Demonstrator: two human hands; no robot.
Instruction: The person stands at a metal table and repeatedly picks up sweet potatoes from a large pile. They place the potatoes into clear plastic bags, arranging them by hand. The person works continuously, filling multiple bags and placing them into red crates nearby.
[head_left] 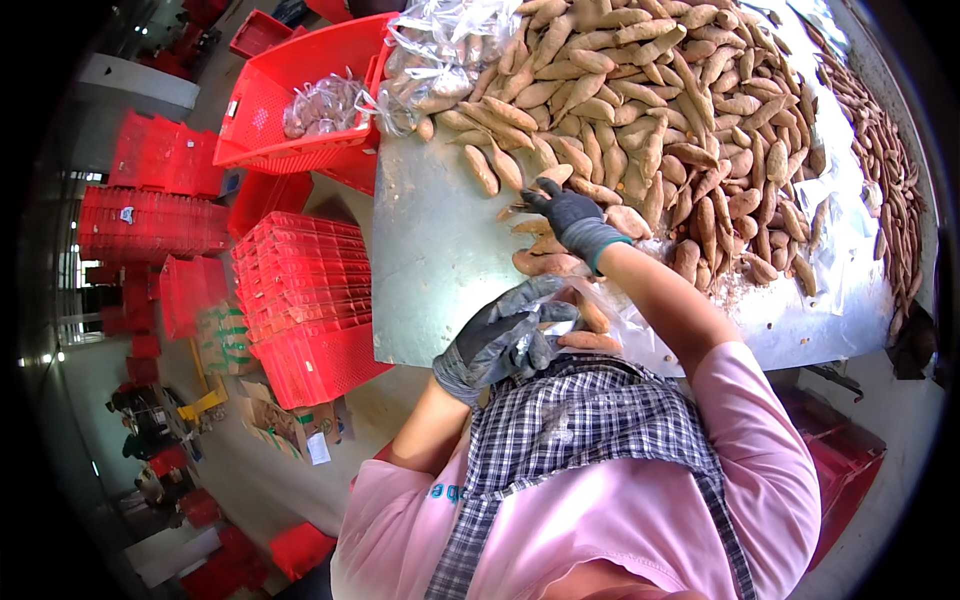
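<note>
Both of my hands wear dark gloves. Near the table's front edge, my left hand (500, 340) is closed on the side of a clear plastic bag (628, 318). A few sweet potatoes (590, 342) lie at the bag's mouth and inside it, partly hidden by the hand and the film. My right hand (572, 218) reaches to the near left edge of a large sweet potato pile (640, 100). Its fingers are stretched out and apart over loose sweet potatoes, touching or nearly touching a pale one (555, 174). Just below that hand lies a reddish sweet potato (548, 263).
Filled clear bags (440, 60) sit at the metal table's (420, 240) far left corner. Beside it, a red crate (270, 110) holds a bagged bundle, above stacked red crates (300, 290). White plastic film (845, 220) and thinner reddish roots (890, 150) lie at the right.
</note>
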